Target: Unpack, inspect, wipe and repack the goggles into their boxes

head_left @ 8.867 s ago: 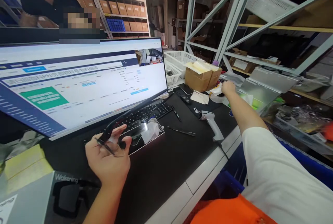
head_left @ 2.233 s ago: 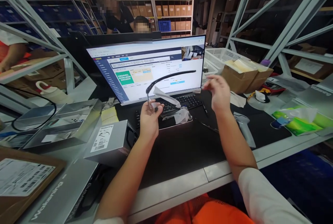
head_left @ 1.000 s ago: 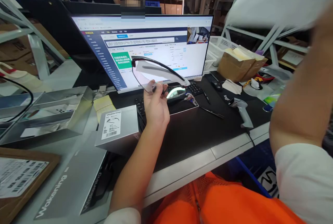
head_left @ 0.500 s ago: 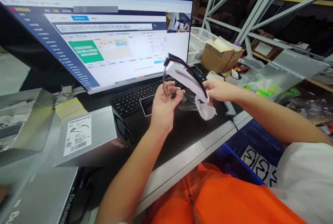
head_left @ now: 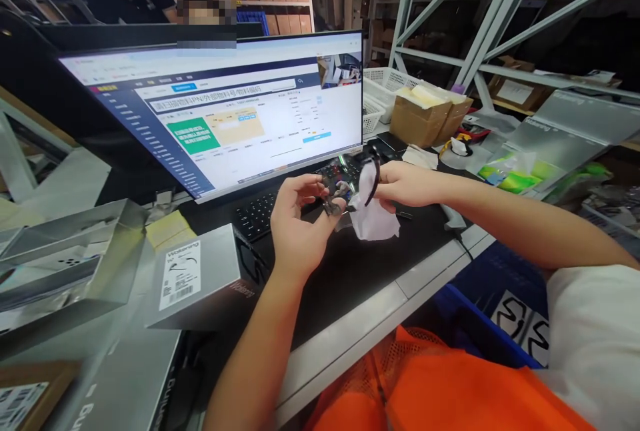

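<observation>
My left hand pinches the front of a pair of glasses, its fingers closed at the lens side. On the other side, my right hand grips a dark temple arm, with its fingers partly hidden. A white cloth lies against the glasses and hangs below the right fingers. Both hands are raised over the dark desk mat, in front of the keyboard. The lenses are hard to make out against the bright monitor.
At left stand a silver glasses box with a label and an open grey box. White baskets and a cardboard box stand at the back right. A blue crate is below the desk edge. People's heads show behind the monitor.
The glasses have turned, so the dark arm that stretched across the view now looks short and steep. The cloth hangs more spread out. The camera view has shifted; both hands keep hold.
</observation>
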The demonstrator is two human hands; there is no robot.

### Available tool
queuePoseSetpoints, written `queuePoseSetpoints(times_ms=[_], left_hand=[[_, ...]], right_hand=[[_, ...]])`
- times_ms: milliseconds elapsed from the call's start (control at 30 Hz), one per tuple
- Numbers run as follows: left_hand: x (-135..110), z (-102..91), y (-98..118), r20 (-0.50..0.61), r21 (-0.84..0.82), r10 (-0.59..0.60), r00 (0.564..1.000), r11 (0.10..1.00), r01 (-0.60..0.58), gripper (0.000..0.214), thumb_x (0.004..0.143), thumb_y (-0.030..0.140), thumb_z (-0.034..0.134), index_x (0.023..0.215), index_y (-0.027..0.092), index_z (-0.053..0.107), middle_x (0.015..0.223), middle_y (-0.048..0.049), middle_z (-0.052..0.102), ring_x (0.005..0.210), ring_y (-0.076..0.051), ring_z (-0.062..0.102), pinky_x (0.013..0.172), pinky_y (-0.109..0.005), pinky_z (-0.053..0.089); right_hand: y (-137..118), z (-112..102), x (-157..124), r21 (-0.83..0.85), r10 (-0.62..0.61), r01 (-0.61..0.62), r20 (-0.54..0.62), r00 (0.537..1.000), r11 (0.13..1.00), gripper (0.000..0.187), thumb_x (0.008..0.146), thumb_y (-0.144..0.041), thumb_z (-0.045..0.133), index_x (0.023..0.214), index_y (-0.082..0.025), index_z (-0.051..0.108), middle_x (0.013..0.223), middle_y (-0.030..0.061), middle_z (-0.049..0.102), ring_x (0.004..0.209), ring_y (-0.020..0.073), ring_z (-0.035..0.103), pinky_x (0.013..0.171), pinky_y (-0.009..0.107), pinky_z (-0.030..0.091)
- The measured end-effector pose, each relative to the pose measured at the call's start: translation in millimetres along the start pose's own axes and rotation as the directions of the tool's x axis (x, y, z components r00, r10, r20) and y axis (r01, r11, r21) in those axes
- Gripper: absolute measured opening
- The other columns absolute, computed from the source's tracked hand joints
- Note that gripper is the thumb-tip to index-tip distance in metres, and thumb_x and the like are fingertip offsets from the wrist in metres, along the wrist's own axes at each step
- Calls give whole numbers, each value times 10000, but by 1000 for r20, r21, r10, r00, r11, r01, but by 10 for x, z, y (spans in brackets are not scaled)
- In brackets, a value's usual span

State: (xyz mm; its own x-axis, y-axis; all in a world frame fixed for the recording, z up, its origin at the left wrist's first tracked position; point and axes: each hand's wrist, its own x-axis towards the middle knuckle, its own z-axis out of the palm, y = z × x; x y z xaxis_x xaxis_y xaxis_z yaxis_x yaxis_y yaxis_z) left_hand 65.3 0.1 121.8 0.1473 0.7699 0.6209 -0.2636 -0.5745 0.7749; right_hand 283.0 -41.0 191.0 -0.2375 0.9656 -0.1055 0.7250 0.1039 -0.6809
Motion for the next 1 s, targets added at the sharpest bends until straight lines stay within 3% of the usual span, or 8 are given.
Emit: queuePoseSetpoints(times_ms=[167,400,533,633,733,833,933,1000], left_hand=[[-18,88,1,-73,-255,-94,993,964,73,361,784,365,857,1044,252,634,1002,-22,672,982,-168,677,886,-292,552],[-78,109,-2,29,-153,31,999,988,-26,433,720,393,902,1028,242,638,1090,-66,699,1070,-239,696,999,-391,544],[-141,224,-82,112,-336,-147,983,925,177,482,722,502,879,1036,234,629,1127,-90,703,1080,-260,694,930,-369,570],[-226,351,-127,221,-443,-296,929,818,366,512,714,532,876,1023,244,588,1181,-105,701,1044,-266,707,790,-335,580],[-350,499,-156,323,-499,-354,878,724,476,521,692,506,898,984,242,557,1211,-114,696,1024,-261,711,747,-322,566],[-463,630,-202,299,-551,-322,898,710,438,464,705,427,905,977,232,584,1164,-103,700,1073,-249,691,901,-378,557],[-530,706,-269,154,-545,-305,940,767,338,381,732,345,896,967,244,614,1137,-91,689,1106,-242,669,991,-418,526],[-559,728,-312,65,-478,-265,962,838,264,342,730,287,896,939,252,628,1179,-91,667,1139,-254,653,1021,-447,515]], right_hand=[[-27,32,0,236,-5,-18,98,995,972,142,867,-250,527,748,-203,590,502,-24,626,507,133,579,603,259,448],[-17,-16,-42,459,-89,33,102,991,888,259,835,-345,654,646,-211,537,496,-18,590,498,139,574,581,279,472],[110,-31,-75,561,-159,44,159,974,827,319,871,-446,693,737,-182,573,515,-42,544,486,107,511,554,249,446],[244,-16,-141,527,-118,7,177,977,850,386,885,-527,681,754,-180,572,544,-40,527,499,101,477,514,228,400],[368,54,-258,467,-32,-2,64,997,884,448,832,-578,715,675,-196,542,584,-27,507,525,117,469,496,238,388],[512,224,-422,402,42,38,-189,981,915,434,842,-613,678,685,-221,579,645,6,528,585,166,513,546,293,451],[710,511,-577,357,121,129,-600,791,925,403,880,-669,584,821,-273,630,774,58,611,727,244,593,692,383,526],[852,730,-633,328,178,78,-681,710,941,404,865,-682,593,793,-287,633,791,73,642,770,274,626,757,421,550]])
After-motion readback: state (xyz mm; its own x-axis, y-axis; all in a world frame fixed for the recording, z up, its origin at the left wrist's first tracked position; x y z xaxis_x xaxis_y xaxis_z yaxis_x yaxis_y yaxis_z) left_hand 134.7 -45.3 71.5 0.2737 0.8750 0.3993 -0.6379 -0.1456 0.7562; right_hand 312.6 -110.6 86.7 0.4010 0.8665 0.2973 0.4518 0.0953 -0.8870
